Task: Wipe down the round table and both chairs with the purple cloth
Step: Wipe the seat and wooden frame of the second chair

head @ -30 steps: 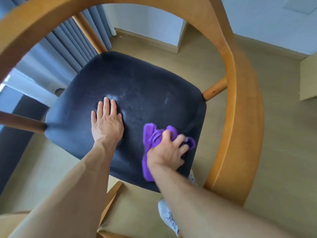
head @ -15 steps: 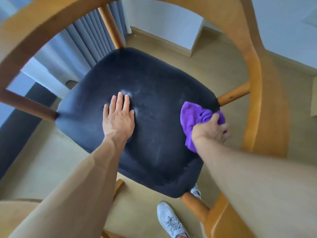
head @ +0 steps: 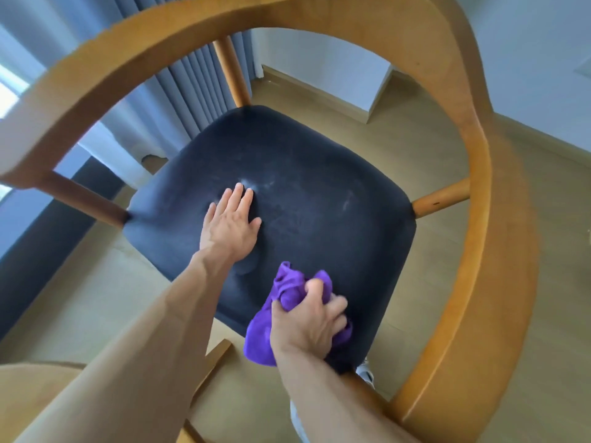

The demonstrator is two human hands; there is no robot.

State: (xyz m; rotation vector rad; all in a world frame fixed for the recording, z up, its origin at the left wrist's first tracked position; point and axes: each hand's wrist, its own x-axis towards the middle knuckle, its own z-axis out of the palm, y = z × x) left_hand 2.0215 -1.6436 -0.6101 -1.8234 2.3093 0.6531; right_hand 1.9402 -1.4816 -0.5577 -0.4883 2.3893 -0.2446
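I press my left hand (head: 231, 226), fingers flat, on the chair (head: 319, 199) seat centre to brace it. At 5 o'clock, my right hand (head: 308, 324) grips the bunched purple cloth (head: 281, 302) against the seat's near edge for scrubbing pressure.

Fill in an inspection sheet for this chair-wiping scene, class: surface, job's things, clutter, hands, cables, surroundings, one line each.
Surface: dark seat of a wooden chair, with pale smudges near its middle.
Job's things: purple cloth, bunched, on the seat's near edge; no round table or second chair identifiable.
Clutter: nothing seen.
Hands: left hand rests flat on the seat, fingers straight; right hand grips the cloth and presses it on the seat.
Cables: nothing seen.
Surroundings: wood floor, grey curtains, white wall; a white shoe shows under the seat's near corner.
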